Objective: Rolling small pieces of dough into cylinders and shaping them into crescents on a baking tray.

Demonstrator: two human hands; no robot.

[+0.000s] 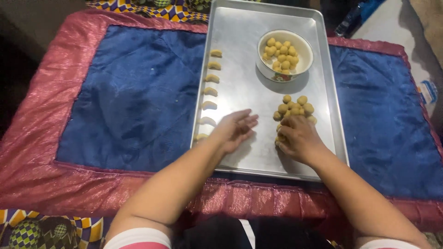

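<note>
Blue cloth under a metal tray: left hand flat, fingers spread; right hand pinching dough balls

Left hand: palm faces down on the tray, so whatever lies under it cannot be seen.
Right hand: fingers curl over the near end of the heap of dough balls; whether they pinch a ball cannot be told.
Heap of dough balls: its near part is hidden by the right hand.
Curved dough pieces: the nearest one is partly covered by the left wrist; surface detail too small to tell.
Tray: far edge cut off by the top of the picture.
Bottle: only a dark, blurred part shows at the top edge.
Patterned cloth: cut off at the bottom corner.
Arms: cut off at the bottom edge.
</note>
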